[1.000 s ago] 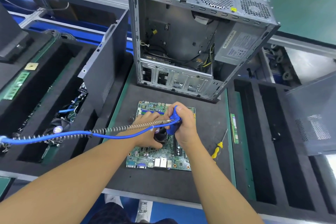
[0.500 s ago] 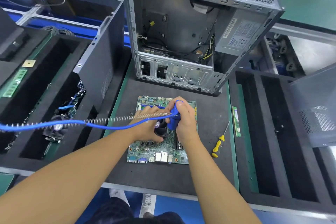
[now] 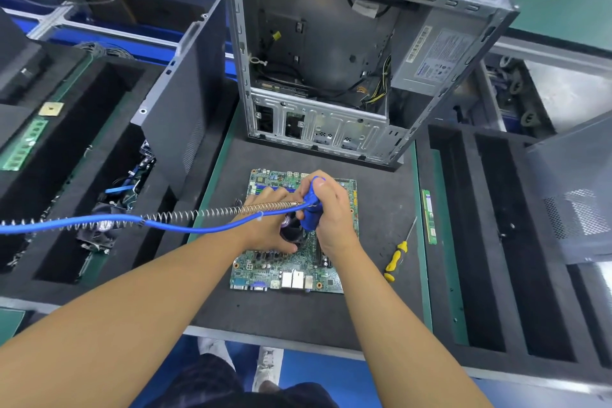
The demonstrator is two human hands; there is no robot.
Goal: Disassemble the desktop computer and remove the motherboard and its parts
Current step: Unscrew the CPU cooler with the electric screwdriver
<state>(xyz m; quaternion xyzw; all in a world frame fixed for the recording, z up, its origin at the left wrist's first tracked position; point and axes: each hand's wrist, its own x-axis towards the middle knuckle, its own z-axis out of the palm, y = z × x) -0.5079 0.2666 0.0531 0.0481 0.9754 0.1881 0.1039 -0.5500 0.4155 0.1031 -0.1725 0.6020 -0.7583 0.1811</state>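
A green motherboard (image 3: 291, 272) lies flat on the black foam mat (image 3: 298, 311), its ports toward me. My right hand (image 3: 331, 209) is wrapped around a blue powered screwdriver (image 3: 311, 209), held upright over the board's middle. A blue hose with a spring sleeve (image 3: 109, 222) runs off to the left. My left hand (image 3: 268, 225) rests on the board, fingers around the dark round CPU cooler (image 3: 291, 232), mostly hidden beneath both hands. The opened grey computer case (image 3: 331, 53) stands behind the board, with the power supply (image 3: 433, 60) inside.
A yellow-handled screwdriver (image 3: 397, 257) and a green RAM stick (image 3: 429, 215) lie right of the board. The dark side panel (image 3: 178, 109) leans at the left. Black foam trays on both sides hold removed parts, including a fan (image 3: 99, 225) and another RAM stick (image 3: 25, 146).
Both hands stay on the cooler with the blue screwdriver; they shifted only slightly. The view has tipped a little, so the case sits higher in frame.
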